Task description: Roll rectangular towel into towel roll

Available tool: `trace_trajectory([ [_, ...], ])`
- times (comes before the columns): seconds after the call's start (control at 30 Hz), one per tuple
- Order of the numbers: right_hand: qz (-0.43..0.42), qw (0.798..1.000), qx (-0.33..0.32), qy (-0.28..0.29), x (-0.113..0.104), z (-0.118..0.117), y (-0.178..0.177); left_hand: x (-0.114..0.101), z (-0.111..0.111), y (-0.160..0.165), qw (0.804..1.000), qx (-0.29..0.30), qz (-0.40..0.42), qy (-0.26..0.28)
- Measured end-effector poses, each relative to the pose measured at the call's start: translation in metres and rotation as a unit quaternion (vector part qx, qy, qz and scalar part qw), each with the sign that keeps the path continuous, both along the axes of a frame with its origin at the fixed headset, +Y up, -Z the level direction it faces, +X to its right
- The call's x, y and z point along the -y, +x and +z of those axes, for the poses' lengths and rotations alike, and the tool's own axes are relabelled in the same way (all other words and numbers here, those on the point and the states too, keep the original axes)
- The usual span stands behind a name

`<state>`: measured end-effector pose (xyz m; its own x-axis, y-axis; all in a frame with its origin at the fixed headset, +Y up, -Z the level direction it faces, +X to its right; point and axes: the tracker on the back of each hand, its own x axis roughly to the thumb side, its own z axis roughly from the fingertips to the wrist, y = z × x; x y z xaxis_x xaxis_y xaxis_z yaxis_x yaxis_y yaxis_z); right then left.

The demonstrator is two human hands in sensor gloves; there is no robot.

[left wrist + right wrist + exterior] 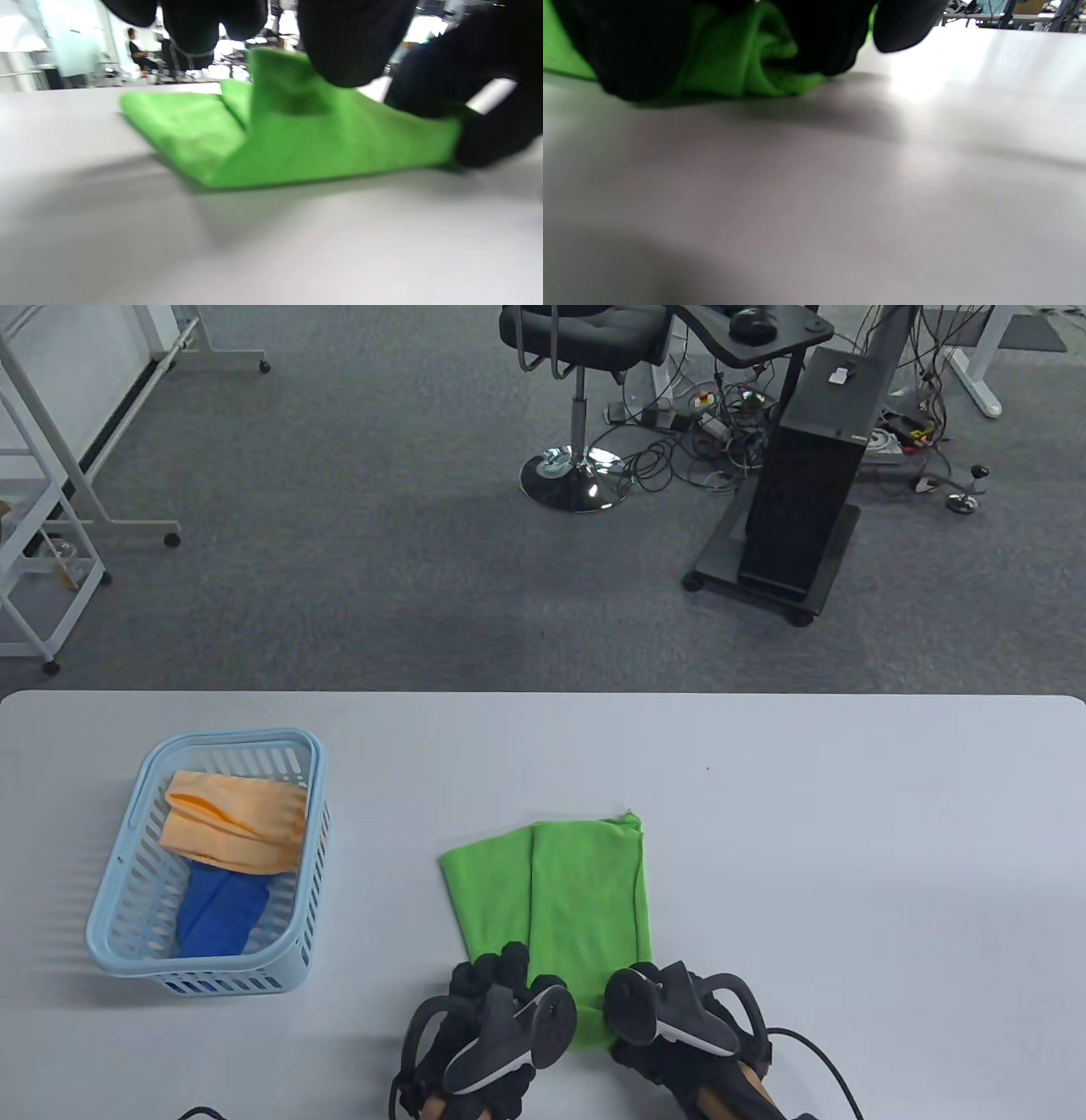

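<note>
Fingers of left hand: the gloved fingertips point(348, 51) of the left hand point(488, 1027) press down on the near end of the green towel point(585, 891), and the thumb comes from the side, so the cloth is pinched.
Fingers of right hand: the right hand point(679, 1022) has its fingers point(640, 51) curled around the near end, where the cloth is bunched into a small fold.
Towel look: bright green, folded lengthwise into a narrow strip; one layer lies over another, and the lower layer shows at the left side.
Towel place: on the grey table point(848, 857), near the front edge, in the middle, well apart from the basket.
Towel direction: the long axis runs from the person toward the far side of the table, slightly tilted to the left; the far end is flat with a small raised corner.
Material and shape: soft cloth with fine nap, like microfibre; rectangular outline, the near end is lifted and wrinkled.
Basket: a light blue plastic basket point(136, 814) with slotted walls stands at the left; it holds an orange cloth point(237, 823) and a blue cloth point(221, 912).
</note>
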<state>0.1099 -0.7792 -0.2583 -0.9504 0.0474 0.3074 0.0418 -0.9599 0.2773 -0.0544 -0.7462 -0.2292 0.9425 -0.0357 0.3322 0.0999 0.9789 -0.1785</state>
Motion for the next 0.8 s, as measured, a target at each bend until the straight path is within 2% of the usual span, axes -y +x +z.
trace_trajectory([
  [0.03,-0.005,1.000,0.001,0.002,0.000,0.000,0.000,0.004,-0.001,0.002,1.000,0.003,-0.019,0.000],
  [0.1,-0.017,1.000,0.005,0.007,-0.001,-0.001,0.002,0.015,-0.003,0.005,0.996,-0.002,-0.075,-0.041],
  [0.17,-0.028,1.000,0.010,0.007,-0.001,-0.002,0.004,0.023,-0.006,0.002,0.994,-0.013,-0.087,-0.066],
  [0.4,-0.043,0.999,0.019,-0.016,-0.002,-0.005,0.008,0.030,-0.015,-0.012,0.995,-0.045,-0.059,-0.070],
  [0.5,-0.044,0.999,0.017,-0.019,-0.002,-0.005,0.010,0.032,-0.018,-0.014,0.998,-0.043,0.002,-0.053],
  [0.57,-0.045,0.998,0.014,-0.034,-0.005,-0.007,0.012,0.031,-0.018,-0.013,0.998,-0.035,0.020,-0.056],
  [0.67,-0.028,0.995,0.013,-0.090,-0.011,-0.007,0.019,0.028,-0.017,-0.011,0.996,-0.031,0.041,-0.078],
  [0.8,-0.049,0.997,0.034,-0.057,-0.011,-0.006,0.025,0.029,-0.018,-0.009,0.996,-0.033,0.039,-0.072],
])
